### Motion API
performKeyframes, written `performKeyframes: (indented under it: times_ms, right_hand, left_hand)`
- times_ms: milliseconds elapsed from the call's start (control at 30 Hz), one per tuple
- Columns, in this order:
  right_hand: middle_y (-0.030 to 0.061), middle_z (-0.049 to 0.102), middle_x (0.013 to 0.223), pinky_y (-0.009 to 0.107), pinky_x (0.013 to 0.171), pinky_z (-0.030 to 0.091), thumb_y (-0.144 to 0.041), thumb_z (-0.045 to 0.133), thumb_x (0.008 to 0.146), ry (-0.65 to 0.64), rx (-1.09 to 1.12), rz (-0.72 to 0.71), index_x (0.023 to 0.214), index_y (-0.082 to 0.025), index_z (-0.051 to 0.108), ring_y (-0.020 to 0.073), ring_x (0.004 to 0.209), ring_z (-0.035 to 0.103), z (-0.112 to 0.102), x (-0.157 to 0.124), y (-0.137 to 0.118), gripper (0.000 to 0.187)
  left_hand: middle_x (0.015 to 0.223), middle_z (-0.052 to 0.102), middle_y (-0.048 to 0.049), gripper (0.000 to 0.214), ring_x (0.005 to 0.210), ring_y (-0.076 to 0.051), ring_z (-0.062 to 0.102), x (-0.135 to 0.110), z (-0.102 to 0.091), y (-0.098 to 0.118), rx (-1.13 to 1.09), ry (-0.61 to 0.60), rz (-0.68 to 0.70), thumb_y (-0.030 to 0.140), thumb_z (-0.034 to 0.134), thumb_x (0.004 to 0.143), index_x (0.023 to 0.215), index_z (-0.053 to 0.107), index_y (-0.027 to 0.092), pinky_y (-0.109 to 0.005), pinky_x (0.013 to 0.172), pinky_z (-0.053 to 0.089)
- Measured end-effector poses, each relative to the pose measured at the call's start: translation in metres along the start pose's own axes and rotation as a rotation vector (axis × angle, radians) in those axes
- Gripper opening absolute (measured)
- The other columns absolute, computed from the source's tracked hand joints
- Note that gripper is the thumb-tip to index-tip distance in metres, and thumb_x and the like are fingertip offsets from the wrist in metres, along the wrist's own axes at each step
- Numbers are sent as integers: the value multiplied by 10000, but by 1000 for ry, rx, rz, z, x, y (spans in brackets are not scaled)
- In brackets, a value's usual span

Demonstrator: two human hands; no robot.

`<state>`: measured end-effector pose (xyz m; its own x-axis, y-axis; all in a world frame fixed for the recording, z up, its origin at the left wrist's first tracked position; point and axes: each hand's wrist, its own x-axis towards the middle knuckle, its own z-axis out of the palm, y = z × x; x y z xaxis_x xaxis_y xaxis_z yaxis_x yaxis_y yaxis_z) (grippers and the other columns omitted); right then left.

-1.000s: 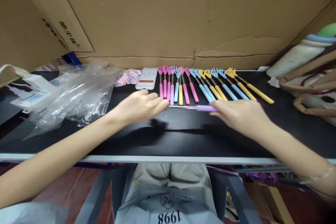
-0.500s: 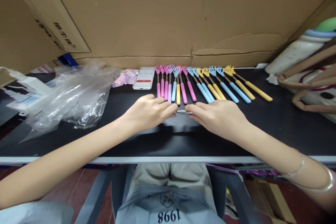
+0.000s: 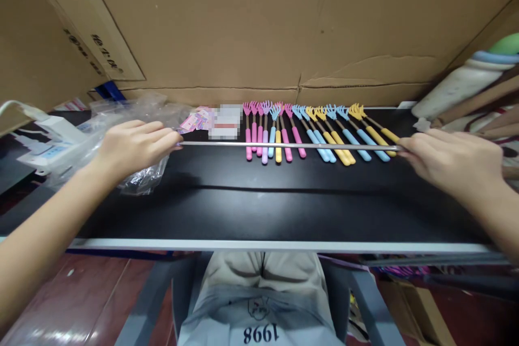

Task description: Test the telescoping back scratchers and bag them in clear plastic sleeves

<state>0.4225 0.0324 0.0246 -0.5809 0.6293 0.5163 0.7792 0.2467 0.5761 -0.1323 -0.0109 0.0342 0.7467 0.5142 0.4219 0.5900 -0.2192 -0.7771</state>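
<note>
We're stretching rod (image 3: 227, 144) long: left hand (image 3: 140, 146), right hand (image 3: 454, 165) clamping opposite ends, now wide apart, no longer near-touching; rod seemingly telescoping freely.

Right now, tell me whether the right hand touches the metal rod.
Touching: the head view shows the right hand closed around one end of the metal rod.

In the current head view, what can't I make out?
Head view: both ends of the rod, mostly hidden inside the left grip and right grip.
Head view: contents of the pale rectangle beside the pink cards, blurred by pixelation.
Head view: green bottle top, cut off by right edge.
</note>
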Motion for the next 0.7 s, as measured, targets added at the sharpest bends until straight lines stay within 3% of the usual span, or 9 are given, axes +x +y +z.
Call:
performKeyframes:
  times_ms: [167, 333, 433, 567, 700]
  right_hand:
    - [132, 675, 815, 277, 515, 268, -351, 468, 892, -190, 20, 166, 897, -170, 693, 176, 677, 536, 20, -28, 34, 289]
    - [153, 679, 864, 295, 565, 316, -332, 483, 897, -244, 50, 129, 928, -156, 686, 190, 745, 558, 26, -34, 42, 270]
    - [153, 689, 892, 300, 640, 363, -341, 472, 911, -233, 51, 48, 934, -153, 684, 194, 778, 574, 27, -35, 43, 284]
    - [134, 695, 868, 306, 678, 390, -361, 449, 921, -120, 3, -39, 905, -141, 677, 204, 755, 585, 29, -39, 44, 317]
    - [151, 686, 845, 313, 683, 388, -390, 447, 922, -172, -15, -16, 891, -136, 671, 208, 736, 578, 32, -40, 45, 340]
  left_hand:
    - [639, 553, 12, 265, 648, -148, 487, -32, 16, -15, 2, -111, -24, 215, 414, 960, 718, 522, 214, -232, 531, 322]
    - [655, 566, 15, 284, 659, -145, 503, -26, 16, -12, -29, -116, -17, 282, 397, 981, 738, 529, 219, -247, 542, 332]
    - [730, 620, 10, 246, 725, -153, 536, -22, 16, -12, -62, -125, -36, 321, 405, 986, 841, 575, 220, -251, 566, 353]
    - [786, 645, -9, 248, 786, -173, 548, -26, 18, -16, -97, -116, -43, 350, 395, 990, 937, 587, 203, -265, 596, 368]
    - [800, 642, -4, 243, 792, -169, 538, -31, 17, -18, -83, -135, -65, 341, 381, 996, 939, 580, 213, -259, 600, 359]
